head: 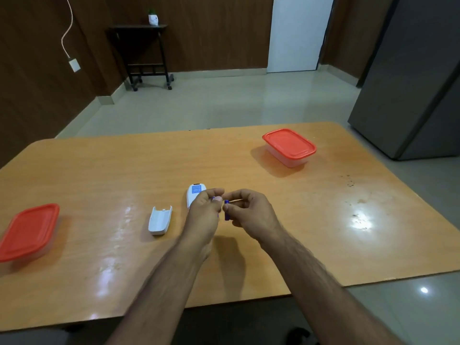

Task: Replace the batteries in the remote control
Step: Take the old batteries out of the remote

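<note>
Blue label [196,189] — print unreadable

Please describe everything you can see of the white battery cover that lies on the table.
The battery cover is a small white piece, plastic by its look, and it lies alone on the wooden table, to the left of the left hand and the remote control. Its hollow inner side faces up. The far end is open, with small tabs on its edge; the near end is closed and rounded. Nothing touches it except the table.
</note>
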